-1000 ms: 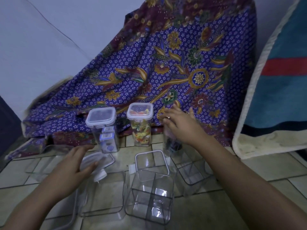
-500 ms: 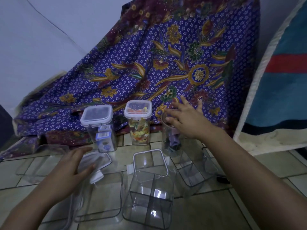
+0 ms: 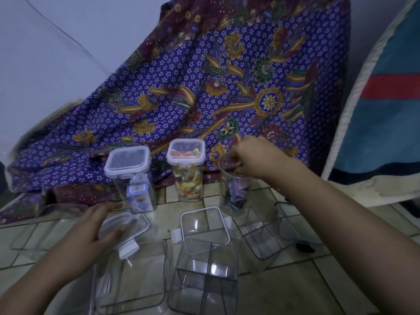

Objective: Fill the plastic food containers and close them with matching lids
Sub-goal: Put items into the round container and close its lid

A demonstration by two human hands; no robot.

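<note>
Three tall clear containers stand in a row on the tiled floor. The left container and the middle container, full of coloured pieces, carry white-rimmed lids. The right container is lidless and holds purple pieces at its bottom. My right hand curls its fingers over this container's open rim. My left hand grips a clear lid with white clips lying on the floor. Another lid lies in the middle.
Several empty clear containers lie around: a divided one at the front, a flat one left of it, one under my right forearm, one at far left. A patterned purple cloth hangs behind. A blue cushion leans at right.
My right hand has dropped from hovering flat above the right container to curling its fingers over the rim. My left hand stays on the lid.
</note>
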